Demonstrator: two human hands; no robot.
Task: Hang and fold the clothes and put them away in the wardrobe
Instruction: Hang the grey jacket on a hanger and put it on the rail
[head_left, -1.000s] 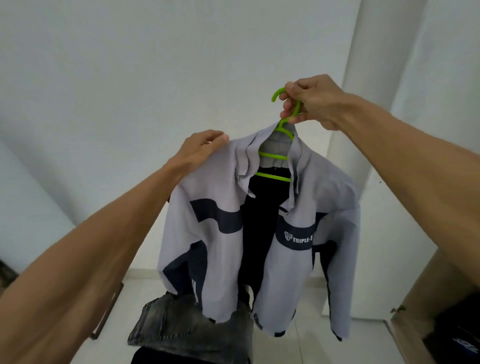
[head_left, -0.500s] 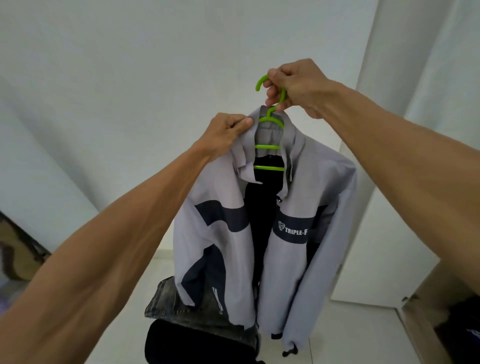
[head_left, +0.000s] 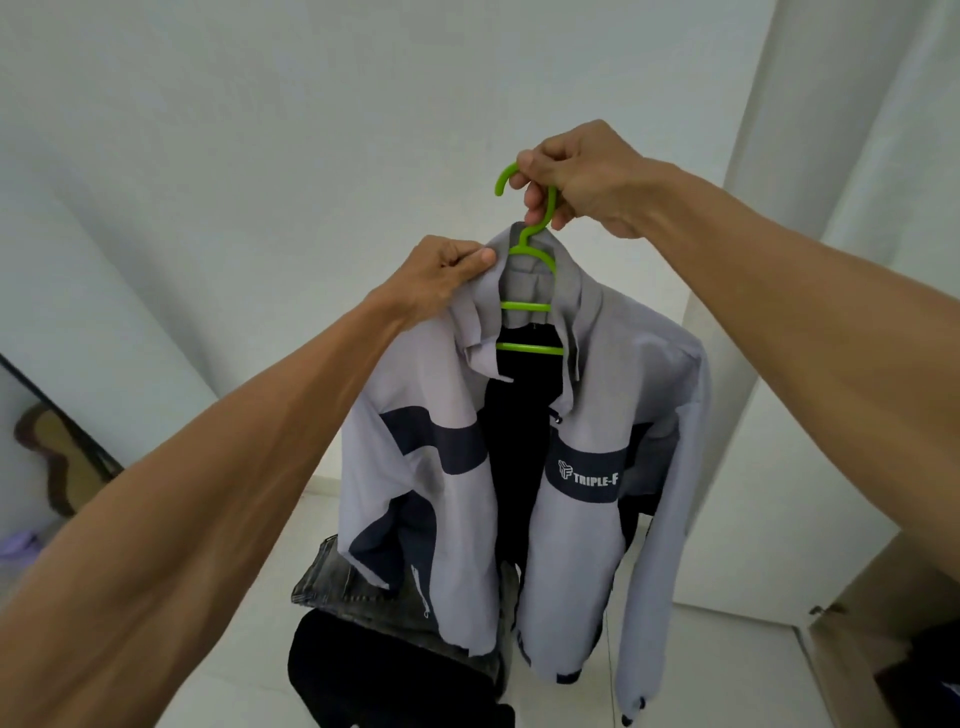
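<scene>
Right fingers (head_left: 536, 198) around hanger hook (head_left: 502, 179); left fingers (head_left: 466, 261) on jacket collar (head_left: 479, 319)

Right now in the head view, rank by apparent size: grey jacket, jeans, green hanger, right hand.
1. grey jacket
2. jeans, partly hidden
3. green hanger and right hand: alike, hanger partly covered, unranked

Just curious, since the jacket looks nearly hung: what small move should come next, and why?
Probably the left hand should tug the collar straight. The right hand grips the hook of the green hanger, and the jacket hangs from it, but the collar flap pinched by the left hand looks creased and folded over.
</scene>
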